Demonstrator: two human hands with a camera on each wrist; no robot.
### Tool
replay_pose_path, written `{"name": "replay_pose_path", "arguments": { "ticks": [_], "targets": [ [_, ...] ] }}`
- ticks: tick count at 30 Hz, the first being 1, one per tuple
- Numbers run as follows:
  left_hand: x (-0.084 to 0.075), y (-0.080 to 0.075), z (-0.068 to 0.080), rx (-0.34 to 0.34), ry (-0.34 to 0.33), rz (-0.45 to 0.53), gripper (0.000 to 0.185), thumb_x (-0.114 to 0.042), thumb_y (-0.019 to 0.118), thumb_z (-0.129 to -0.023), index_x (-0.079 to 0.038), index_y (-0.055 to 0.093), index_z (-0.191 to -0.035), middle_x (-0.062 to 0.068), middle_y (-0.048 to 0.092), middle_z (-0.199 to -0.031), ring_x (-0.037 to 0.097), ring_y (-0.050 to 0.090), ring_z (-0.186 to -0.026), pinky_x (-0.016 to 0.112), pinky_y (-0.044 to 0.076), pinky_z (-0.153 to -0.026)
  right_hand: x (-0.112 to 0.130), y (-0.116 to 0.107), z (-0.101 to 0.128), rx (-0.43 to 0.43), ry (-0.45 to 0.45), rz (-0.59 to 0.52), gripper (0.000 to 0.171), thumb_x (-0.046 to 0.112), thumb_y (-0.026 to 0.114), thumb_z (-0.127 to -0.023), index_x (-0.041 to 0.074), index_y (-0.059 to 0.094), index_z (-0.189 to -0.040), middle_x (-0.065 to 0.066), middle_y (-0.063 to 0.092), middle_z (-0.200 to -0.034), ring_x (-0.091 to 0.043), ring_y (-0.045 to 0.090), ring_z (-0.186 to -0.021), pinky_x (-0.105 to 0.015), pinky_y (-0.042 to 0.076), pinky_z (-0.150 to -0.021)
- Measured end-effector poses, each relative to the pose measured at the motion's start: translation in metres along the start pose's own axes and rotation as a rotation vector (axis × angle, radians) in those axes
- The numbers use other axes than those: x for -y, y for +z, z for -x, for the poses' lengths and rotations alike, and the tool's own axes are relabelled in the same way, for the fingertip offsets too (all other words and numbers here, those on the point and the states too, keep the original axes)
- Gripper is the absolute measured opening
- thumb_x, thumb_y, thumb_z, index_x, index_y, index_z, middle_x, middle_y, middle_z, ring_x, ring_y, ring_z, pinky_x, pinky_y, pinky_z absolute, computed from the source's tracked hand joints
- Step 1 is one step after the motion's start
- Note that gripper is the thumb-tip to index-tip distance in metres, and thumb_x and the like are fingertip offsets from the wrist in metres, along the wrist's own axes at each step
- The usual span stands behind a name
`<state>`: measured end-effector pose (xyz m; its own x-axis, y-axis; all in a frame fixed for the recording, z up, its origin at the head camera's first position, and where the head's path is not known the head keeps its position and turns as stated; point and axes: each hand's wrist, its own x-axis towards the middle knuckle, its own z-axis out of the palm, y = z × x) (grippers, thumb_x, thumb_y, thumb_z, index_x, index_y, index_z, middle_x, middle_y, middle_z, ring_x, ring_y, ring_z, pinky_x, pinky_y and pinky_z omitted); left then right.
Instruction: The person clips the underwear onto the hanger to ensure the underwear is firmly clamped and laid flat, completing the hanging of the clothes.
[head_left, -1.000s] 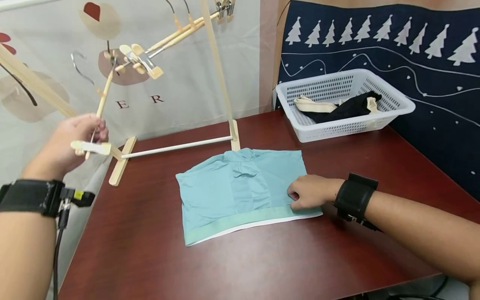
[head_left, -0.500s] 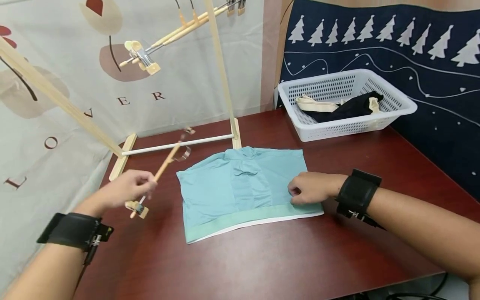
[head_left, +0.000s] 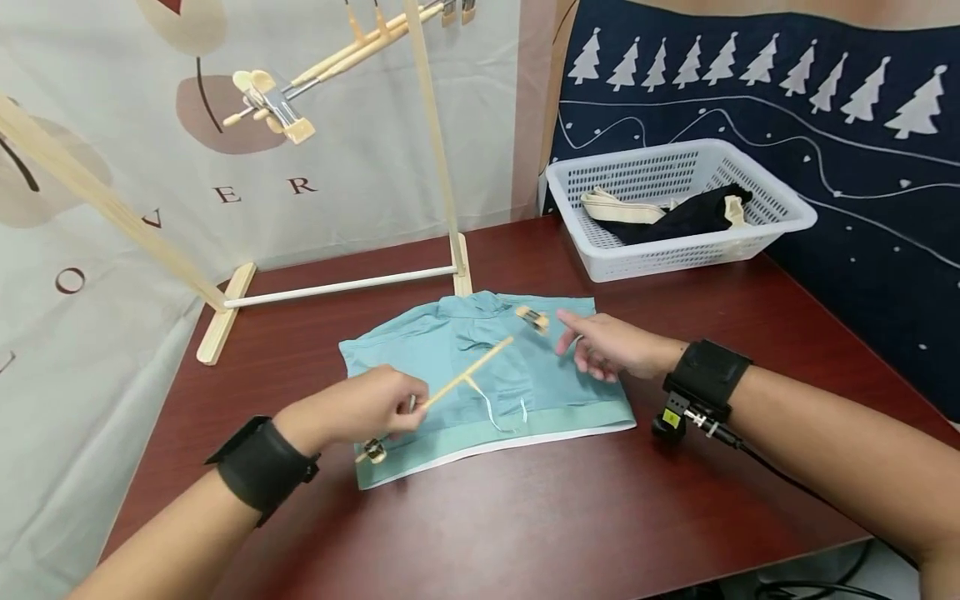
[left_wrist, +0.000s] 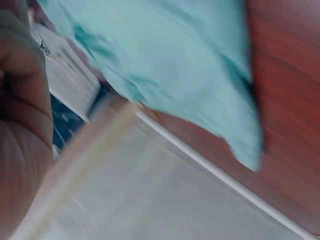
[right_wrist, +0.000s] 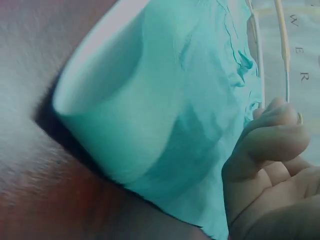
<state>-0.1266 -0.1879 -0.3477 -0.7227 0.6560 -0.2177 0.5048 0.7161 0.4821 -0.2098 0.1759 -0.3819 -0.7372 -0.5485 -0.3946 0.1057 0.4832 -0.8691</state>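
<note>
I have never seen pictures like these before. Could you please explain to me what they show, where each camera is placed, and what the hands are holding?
No machine works here: a person uses two bare hands, with a black strap on each wrist. The large picture comes from a camera on the person's head, looking down at a dark red table. The two blurred close pictures come from cameras on the wrists.

On the table lies a pair of light blue shorts, spread flat. Behind it stands a wooden drying rack, with another clip hanger hanging on it. A white basket at the back right holds dark and cream cloth.

The left hand grips a wooden clip hanger over the shorts. The right hand reaches with straight fingers toward the hanger's far clip; whether it touches the clip I cannot tell.
</note>
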Motion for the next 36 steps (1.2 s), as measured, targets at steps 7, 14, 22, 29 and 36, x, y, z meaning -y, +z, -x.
{"name": "replay_pose_path", "arguments": {
  "ticks": [7,14,22,29,36],
  "targets": [
    [-0.026,0.019,-0.011,0.018,0.039,-0.091,0.024,-0.011,0.062,-0.092,-0.021,0.053,-0.072,-0.013,0.038,-0.056,0.0,0.034,-0.049,0.016,0.033,-0.048,-0.008,0.003,0.016,-0.048,0.091,0.011,0.062,0.058,0.036,-0.103,0.001,0.057,-0.096,0.001,0.047,-0.06,-0.014,0.045,-0.051,-0.027,0.038,-0.046],
    [-0.034,0.026,-0.003,-0.012,0.07,-0.113,0.028,-0.01,0.062,-0.091,-0.022,0.047,-0.07,-0.015,0.031,-0.057,-0.002,0.03,-0.051,0.015,0.027,-0.051,-0.013,0.005,0.027,-0.002,0.085,0.083,0.056,0.058,0.039,-0.103,0.005,0.047,-0.086,0.0,0.041,-0.058,-0.015,0.04,-0.048,-0.027,0.033,-0.043],
    [-0.039,0.044,0.001,0.024,0.076,-0.137,0.026,-0.017,0.061,-0.097,-0.021,0.049,-0.074,-0.014,0.042,-0.055,-0.008,0.041,-0.044,0.016,0.039,-0.052,-0.016,0.01,0.045,0.081,0.107,0.076,0.058,0.055,0.039,-0.104,0.007,0.051,-0.073,0.0,0.039,-0.057,-0.014,0.036,-0.049,-0.025,0.029,-0.044],
    [-0.048,0.057,0.003,0.107,0.028,-0.084,0.023,-0.023,0.06,-0.1,-0.021,0.054,-0.078,-0.013,0.049,-0.058,-0.006,0.049,-0.042,0.018,0.044,-0.057,-0.02,0.02,0.067,0.162,0.106,0.107,0.06,0.049,0.039,-0.105,-0.001,0.052,-0.076,-0.001,0.042,-0.058,-0.015,0.04,-0.05,-0.027,0.035,-0.044],
    [-0.059,0.059,0.004,0.095,0.035,-0.183,0.021,-0.022,0.064,-0.098,-0.021,0.056,-0.078,-0.012,0.048,-0.056,-0.003,0.046,-0.042,0.02,0.044,-0.057,-0.028,0.02,0.08,0.231,0.107,0.111,0.067,0.051,0.038,-0.105,-0.008,0.054,-0.076,-0.002,0.045,-0.056,-0.015,0.039,-0.045,-0.027,0.037,-0.043]
  ]
}}
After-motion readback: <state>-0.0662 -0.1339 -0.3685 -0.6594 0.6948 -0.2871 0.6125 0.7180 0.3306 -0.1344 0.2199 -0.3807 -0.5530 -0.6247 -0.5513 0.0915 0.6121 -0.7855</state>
